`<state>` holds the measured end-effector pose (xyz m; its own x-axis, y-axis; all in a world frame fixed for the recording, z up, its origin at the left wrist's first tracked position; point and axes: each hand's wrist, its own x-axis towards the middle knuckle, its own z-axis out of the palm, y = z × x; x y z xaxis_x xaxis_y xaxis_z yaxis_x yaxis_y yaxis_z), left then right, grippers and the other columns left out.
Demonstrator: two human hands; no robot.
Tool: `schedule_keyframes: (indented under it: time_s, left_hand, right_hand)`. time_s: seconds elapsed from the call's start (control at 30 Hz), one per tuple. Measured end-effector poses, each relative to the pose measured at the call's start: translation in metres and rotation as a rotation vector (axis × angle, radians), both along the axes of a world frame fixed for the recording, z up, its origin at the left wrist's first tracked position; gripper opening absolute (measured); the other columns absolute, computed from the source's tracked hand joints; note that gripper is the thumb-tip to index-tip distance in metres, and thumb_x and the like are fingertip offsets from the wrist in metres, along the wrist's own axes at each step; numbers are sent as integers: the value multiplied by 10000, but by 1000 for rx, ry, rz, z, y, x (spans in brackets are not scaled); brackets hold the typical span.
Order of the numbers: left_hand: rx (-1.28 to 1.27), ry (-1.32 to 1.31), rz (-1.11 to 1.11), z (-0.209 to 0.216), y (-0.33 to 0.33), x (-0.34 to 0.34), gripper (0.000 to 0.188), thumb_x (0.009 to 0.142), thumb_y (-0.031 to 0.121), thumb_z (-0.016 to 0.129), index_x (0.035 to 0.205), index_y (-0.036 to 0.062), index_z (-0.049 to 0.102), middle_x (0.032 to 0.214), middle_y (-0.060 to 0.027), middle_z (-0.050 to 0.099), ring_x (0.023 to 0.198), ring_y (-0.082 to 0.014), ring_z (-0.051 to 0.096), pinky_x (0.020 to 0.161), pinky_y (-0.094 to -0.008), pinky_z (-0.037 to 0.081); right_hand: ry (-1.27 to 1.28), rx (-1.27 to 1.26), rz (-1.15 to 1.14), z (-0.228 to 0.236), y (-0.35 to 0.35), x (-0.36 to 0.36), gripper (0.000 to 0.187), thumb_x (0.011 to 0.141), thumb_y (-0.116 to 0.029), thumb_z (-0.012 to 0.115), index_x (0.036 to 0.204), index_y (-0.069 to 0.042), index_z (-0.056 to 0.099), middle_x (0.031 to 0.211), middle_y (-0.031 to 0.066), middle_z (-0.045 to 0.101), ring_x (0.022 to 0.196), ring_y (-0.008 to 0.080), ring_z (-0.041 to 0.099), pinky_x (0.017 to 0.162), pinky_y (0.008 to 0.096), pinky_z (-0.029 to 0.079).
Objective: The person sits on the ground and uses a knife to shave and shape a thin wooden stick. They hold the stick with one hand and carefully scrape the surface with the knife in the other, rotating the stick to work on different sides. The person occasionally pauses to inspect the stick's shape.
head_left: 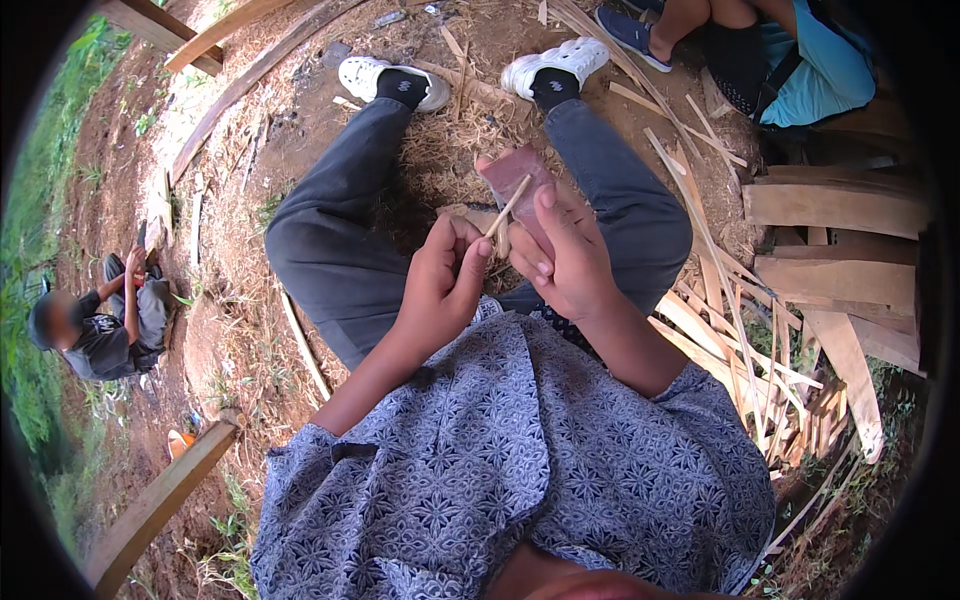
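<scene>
Between my bent legs, I hold a thin pale wooden stick [514, 202] pinched at its lower end in my left hand [440, 275]. Its free end slants up to the right, across a reddish-brown sheet of sandpaper [518, 168]. My right hand [572, 252] grips that sheet, thumb on the near side and fingers curled beneath. The sandpaper looks folded or bent and lies behind the stick. Whether the stick presses against it I cannot tell. Both hands are close together, and the ground below them is strewn with shavings [440, 160].
Curved wooden boards [835, 205] are stacked at the right, with a heap of thin wood strips [740, 370] nearer me. Another person [110, 320] sits at the far left. A second person's blue shoe [632, 38] shows at the upper right. A wooden beam [165, 500] stands at lower left.
</scene>
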<state>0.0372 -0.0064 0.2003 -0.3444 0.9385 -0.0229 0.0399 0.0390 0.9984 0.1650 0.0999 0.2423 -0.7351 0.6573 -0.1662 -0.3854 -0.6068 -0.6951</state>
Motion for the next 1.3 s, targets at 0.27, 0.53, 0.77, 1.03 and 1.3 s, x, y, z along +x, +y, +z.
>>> schedule_keyframes:
  time_s: [0.27, 0.53, 0.77, 1.03, 1.3]
  left_hand:
    - [96, 115, 35, -1, -1, 10, 122, 1001, 98, 578, 936, 18, 514, 653, -44, 540, 591, -76, 477, 558, -257, 399]
    - [103, 247, 53, -1, -13, 9, 118, 997, 75, 580, 898, 14, 563, 623, -44, 544, 556, -75, 475, 533, -256, 394]
    - [66, 230, 26, 14, -11, 16, 138, 1004, 94, 577, 891, 13, 571, 604, -23, 528, 558, -57, 467, 529, -246, 385]
    - [-48, 84, -2, 12, -11, 16, 168, 1015, 123, 572, 892, 9, 571, 610, 6, 537, 568, -30, 450, 532, -226, 376]
    - [-42, -1, -30, 11, -14, 19, 232, 1054, 155, 491, 896, 2, 565, 586, 2, 525, 521, -42, 471, 503, -222, 371]
  right_hand:
    - [-189, 130, 67, -14, -9, 4, 324, 1073, -247, 461, 1205, -6, 634, 636, -81, 451, 474, -17, 360, 427, 173, 329]
    - [-92, 108, 162, -8, 5, 16, 411, 1081, -295, 419, 1281, 36, 560, 716, -20, 550, 454, 14, 349, 421, 184, 317]
    - [-4, 22, 25, 0, 8, 21, 419, 1084, -355, 403, 1190, 1, 598, 597, -62, 418, 438, 13, 359, 407, 190, 322]
    - [-51, 84, -100, -3, 21, 25, 370, 1072, -396, 429, 916, -76, 532, 526, -50, 367, 400, 34, 329, 386, 206, 279]
    - [43, -64, -35, -8, 4, 27, 443, 1084, -359, 389, 1300, 10, 507, 1222, 123, 624, 457, 31, 343, 416, 197, 316]
